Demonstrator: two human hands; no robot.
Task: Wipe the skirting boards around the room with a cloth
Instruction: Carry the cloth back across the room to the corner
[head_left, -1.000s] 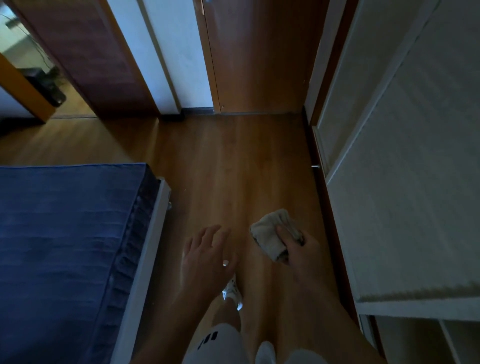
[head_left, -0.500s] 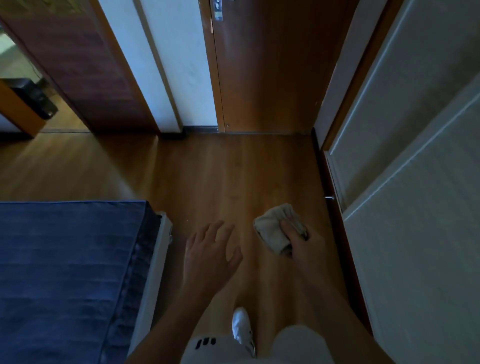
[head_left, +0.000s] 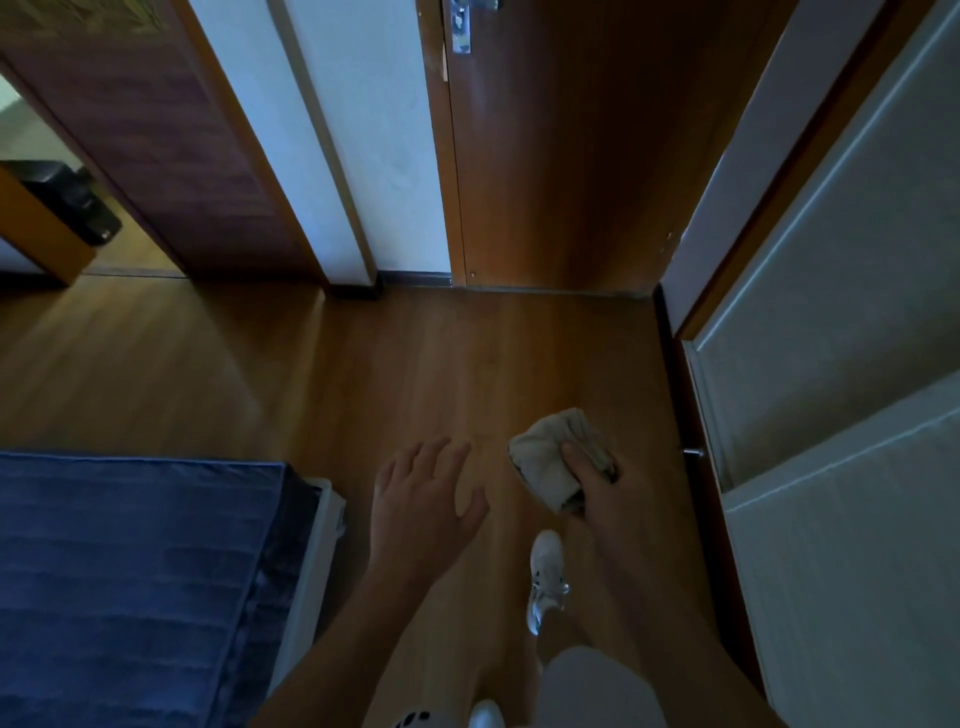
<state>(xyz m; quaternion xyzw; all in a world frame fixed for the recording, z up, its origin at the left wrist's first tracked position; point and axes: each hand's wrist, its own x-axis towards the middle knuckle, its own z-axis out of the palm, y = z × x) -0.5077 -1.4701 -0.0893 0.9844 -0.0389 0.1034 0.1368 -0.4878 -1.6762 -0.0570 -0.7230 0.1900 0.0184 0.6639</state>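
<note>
My right hand (head_left: 605, 501) grips a crumpled beige cloth (head_left: 548, 460), held in the air above the wooden floor. To its left my left hand (head_left: 423, 506) hangs with fingers spread and holds nothing. A dark skirting board (head_left: 413, 279) runs along the foot of the white wall ahead. Another dark strip of skirting (head_left: 685, 405) runs along the right side, below the white wardrobe. Both hands are well short of either board.
A blue mattress (head_left: 130, 582) on a white frame fills the lower left. A closed wooden door (head_left: 561, 156) stands ahead, an open doorway (head_left: 47, 208) at far left. White wardrobe doors (head_left: 841, 364) line the right. My white shoe (head_left: 545, 577) is on the floor (head_left: 415, 374) between.
I have stepped forward toward the door: the bed has slid back and the far wall is closer. Both hands kept their pose, the right still holding the cloth.
</note>
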